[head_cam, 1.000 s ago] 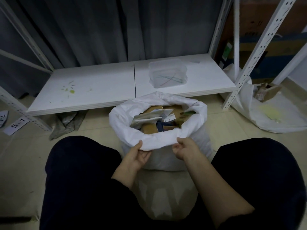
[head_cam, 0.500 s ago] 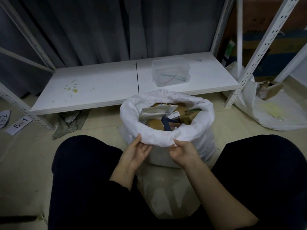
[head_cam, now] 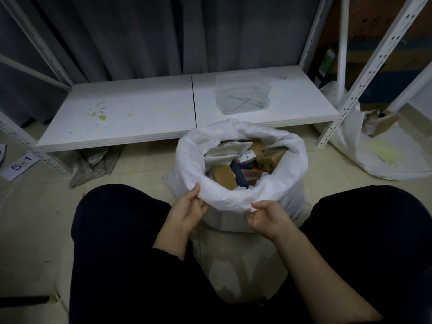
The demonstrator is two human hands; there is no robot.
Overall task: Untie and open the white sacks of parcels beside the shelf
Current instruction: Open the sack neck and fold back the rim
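Note:
A white woven sack (head_cam: 289, 160) stands open on the floor between my knees, its rim rolled down. Inside lie several parcels (head_cam: 236, 164): brown cardboard boxes, a pale envelope, a dark blue item and a slip marked 1-3. My left hand (head_cam: 190, 211) pinches the near rim at its left, thumb on top. My right hand (head_cam: 268, 215) grips the near rim further right with curled fingers. A second white sack (head_cam: 378, 157) lies open at the right, beyond the shelf post, with a cardboard box in its mouth.
A low white shelf (head_cam: 145, 113) runs behind the sack and carries a clear plastic tub (head_cam: 243, 94) with coloured ties. Perforated white posts (head_cam: 364, 73) stand at the right. A grey crumpled bag (head_cam: 95, 162) lies under the shelf; a paper label 5-1 (head_cam: 21, 166) lies at left.
The view has swung left, so the sack sits further right in frame. Both hands have shifted along the near rim and keep hold of it, folding it down.

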